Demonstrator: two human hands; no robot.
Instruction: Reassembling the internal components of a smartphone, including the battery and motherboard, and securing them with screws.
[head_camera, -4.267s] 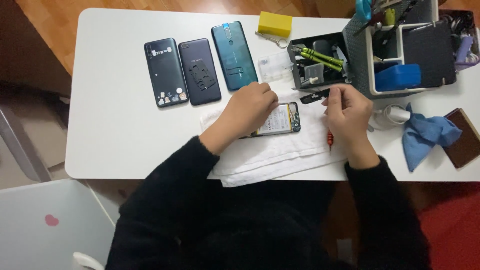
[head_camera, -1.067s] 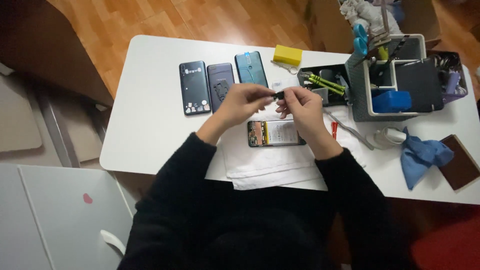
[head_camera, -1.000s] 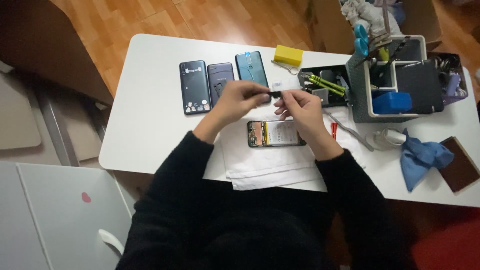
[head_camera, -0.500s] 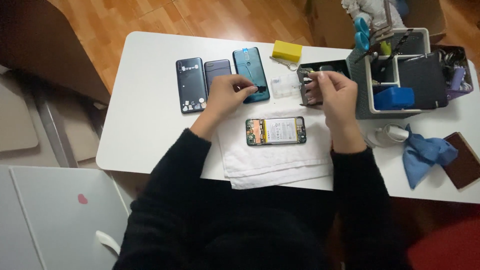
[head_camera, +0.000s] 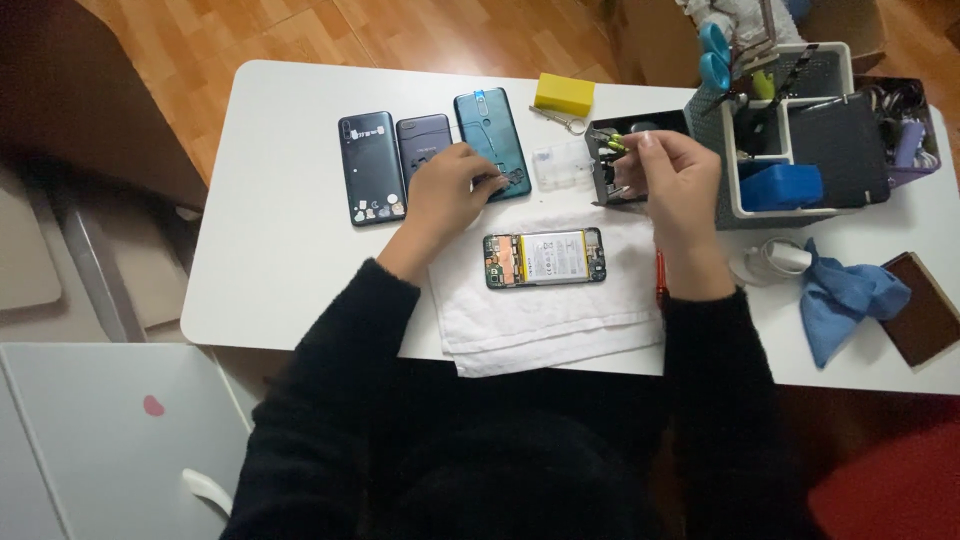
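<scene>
Black sleeves, both hands up past the white towel. Left hand rests fingertips-down on the lower end of the teal phone back, curled, whether it pinches anything I cannot tell. Right hand sits over the black parts tray, fingers bunched at its front edge; a grip on some small piece is possible, too small to tell.

Opened phone lies flat on the towel, between the two wrists and nearer the body, touched by neither hand. Its white battery label is a rectangle in the middle, green boards at both ends.

Left of the towel's far edge: two dark phones side by side, just beside the teal back. Yellow block beyond the tray. Grey organiser right of the tray, holding a blue box. Blue cloth and a brown case well right of the towel.

Bare white table left of the dark phones; towel overhangs the near edge.
</scene>
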